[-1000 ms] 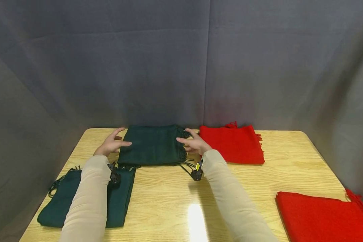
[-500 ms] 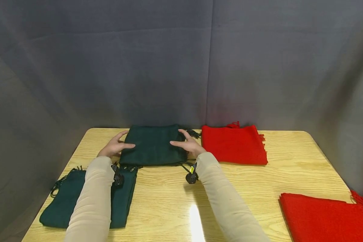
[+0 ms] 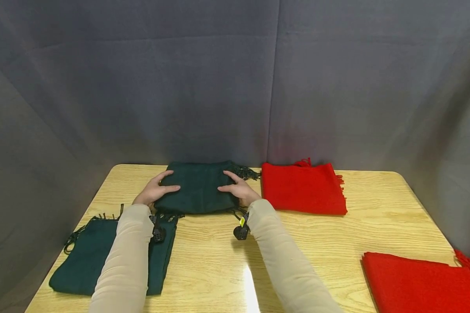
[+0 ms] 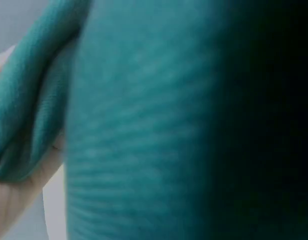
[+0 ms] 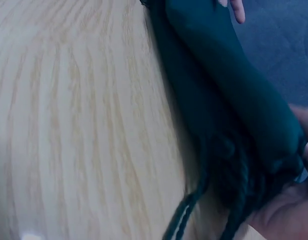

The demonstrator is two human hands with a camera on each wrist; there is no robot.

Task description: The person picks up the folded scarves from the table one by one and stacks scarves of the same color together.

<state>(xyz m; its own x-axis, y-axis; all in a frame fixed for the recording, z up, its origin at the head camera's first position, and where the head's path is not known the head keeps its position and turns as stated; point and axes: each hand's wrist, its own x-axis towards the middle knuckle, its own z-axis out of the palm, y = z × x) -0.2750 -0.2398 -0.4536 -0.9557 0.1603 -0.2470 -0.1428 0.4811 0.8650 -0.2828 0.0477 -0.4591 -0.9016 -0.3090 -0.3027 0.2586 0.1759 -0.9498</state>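
Note:
A folded dark green fringed scarf point(image 3: 197, 189) lies at the back of the table, left of centre. My left hand point(image 3: 153, 191) grips its left end, thumb on top. The left wrist view shows green folds in that hand point(image 4: 16, 200), while a large blurred stretch of green cloth point(image 4: 138, 125) fills the middle. At the opposite end, my right hand point(image 3: 240, 191) holds the scarf with the thumb over its upper face. Close up in the right wrist view, the fingers point(image 5: 289, 210) curl around the fringed end, and twisted tassels point(image 5: 189, 205) hang onto the wood.
Another folded green scarf point(image 3: 86, 261) lies at the front left, partly under my left sleeve point(image 3: 121, 261). A red folded scarf point(image 3: 303, 189) lies at the back right, and another red scarf point(image 3: 419, 282) at the front right. A grey curtain point(image 3: 196, 87) stands behind the wooden table point(image 3: 207, 261).
Both hands have come inward and now hold the back green scarf's ends. The right hand shifted left, the left hand slightly right. Fringe at the scarf's right is more exposed.

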